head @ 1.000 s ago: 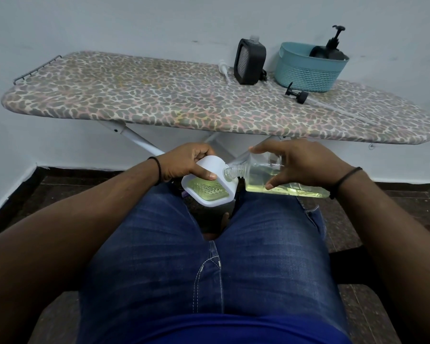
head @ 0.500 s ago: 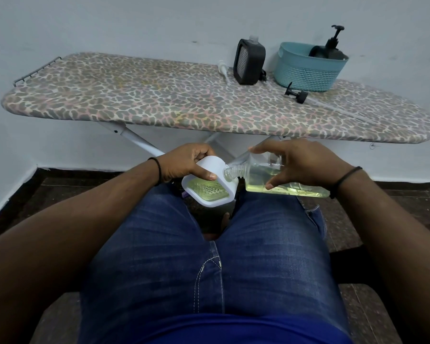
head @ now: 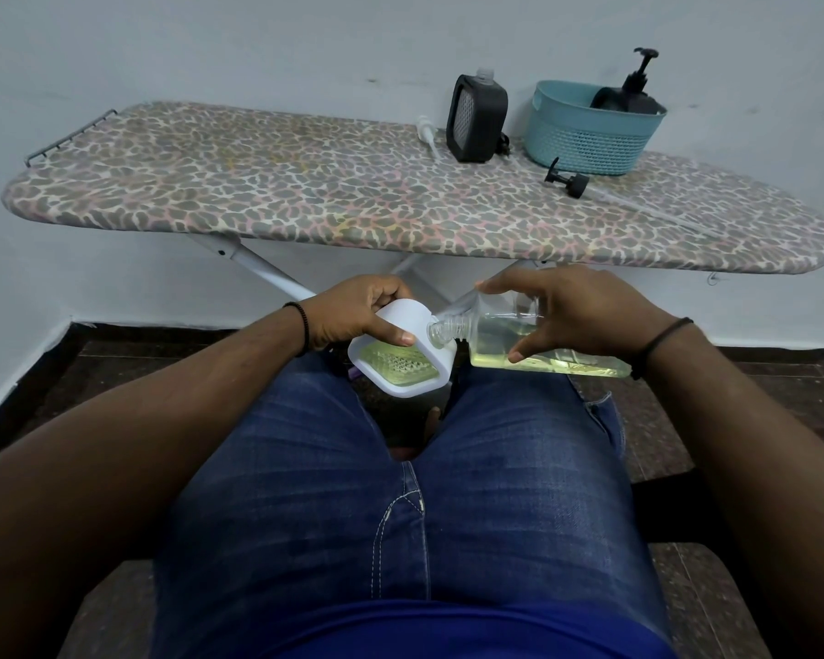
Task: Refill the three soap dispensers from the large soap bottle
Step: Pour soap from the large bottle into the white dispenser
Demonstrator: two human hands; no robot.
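Nothing shifted since earlier frames: left hand [head: 353, 316] grips white dispenser [head: 400, 361], right hand [head: 576, 316] grips tilted soap bottle [head: 543, 342]. Neck held at dispenser's top beside left thumb; pour judged ongoing.

The basket [head: 586, 135] hides most of the pump dispenser [head: 636, 95]; the right hand [head: 586, 316] covers the bottle [head: 543, 344] middle.

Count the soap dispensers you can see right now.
3: a white dispenser in the left hand over the lap, a black dispenser standing on the ironing board, and a pump-topped one in the teal basket, partly hidden.
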